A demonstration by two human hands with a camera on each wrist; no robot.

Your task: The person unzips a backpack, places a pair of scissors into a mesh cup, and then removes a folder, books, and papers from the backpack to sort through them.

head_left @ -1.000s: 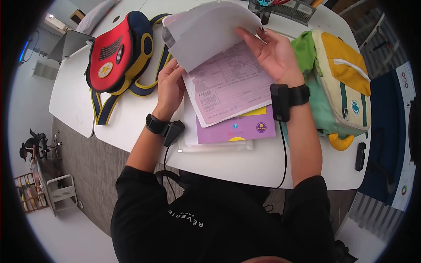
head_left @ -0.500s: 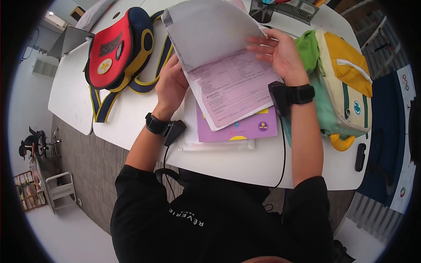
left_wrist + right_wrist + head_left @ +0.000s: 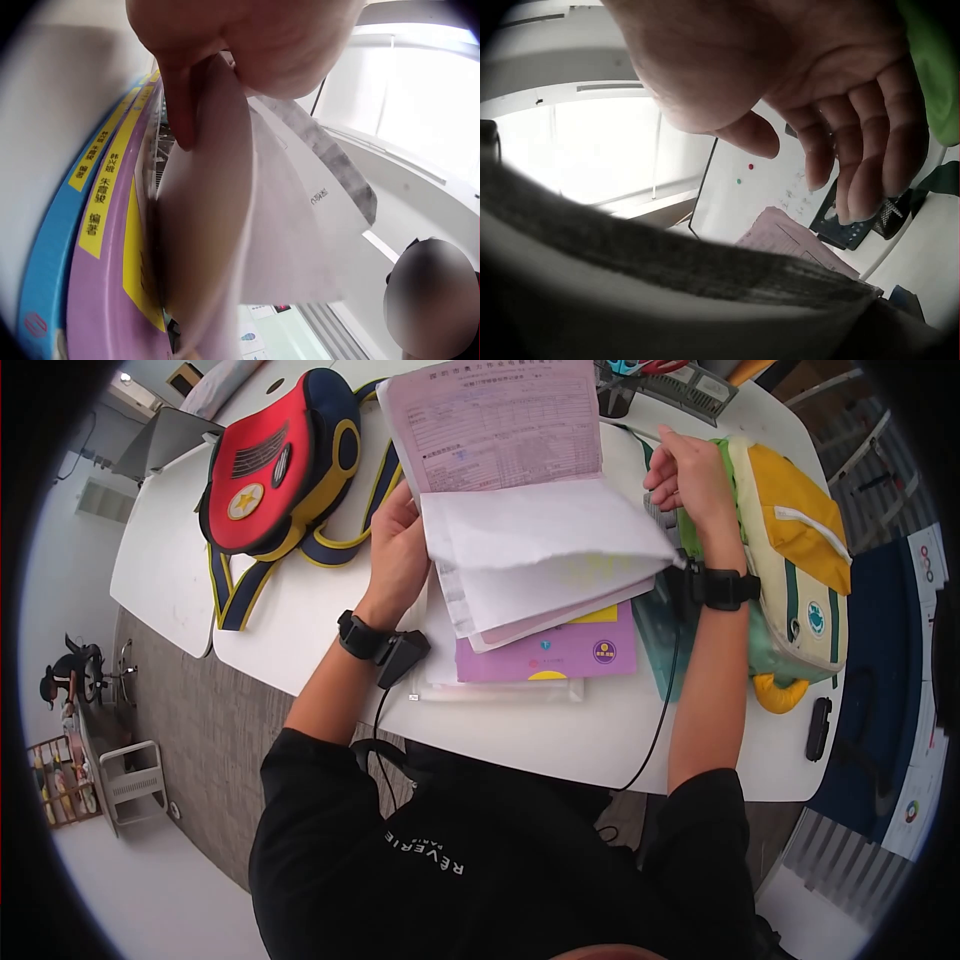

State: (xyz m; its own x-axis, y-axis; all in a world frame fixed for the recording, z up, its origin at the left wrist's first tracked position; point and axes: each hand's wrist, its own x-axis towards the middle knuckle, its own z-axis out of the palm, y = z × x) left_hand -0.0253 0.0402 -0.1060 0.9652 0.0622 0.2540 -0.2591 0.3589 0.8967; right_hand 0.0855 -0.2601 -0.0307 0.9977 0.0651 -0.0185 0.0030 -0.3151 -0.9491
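Note:
In the head view the left hand (image 3: 399, 560) pinches the left edge of a stack of papers; a pink printed sheet (image 3: 500, 430) stands raised at the top and a white sheet (image 3: 540, 550) folds down over the lower part. The left wrist view shows the left hand's thumb and fingers (image 3: 180, 112) on either side of the paper stack (image 3: 217, 187). Off the papers' right side is the right hand (image 3: 695, 480), its fingers loosely bent and holding nothing. Beneath the papers lies a purple book (image 3: 560, 655), with a blue book (image 3: 56, 247) under it.
A red and navy bag (image 3: 270, 470) lies at the left on the white table (image 3: 330, 680). At the right are a green, cream and yellow backpack (image 3: 800, 590) and a small black object (image 3: 819, 728). A wire organizer (image 3: 690, 395) stands at the back.
The white sheet has swung down over the pink page, and another pink page now shows above it. My right hand has moved right, off the papers. My left hand keeps its hold.

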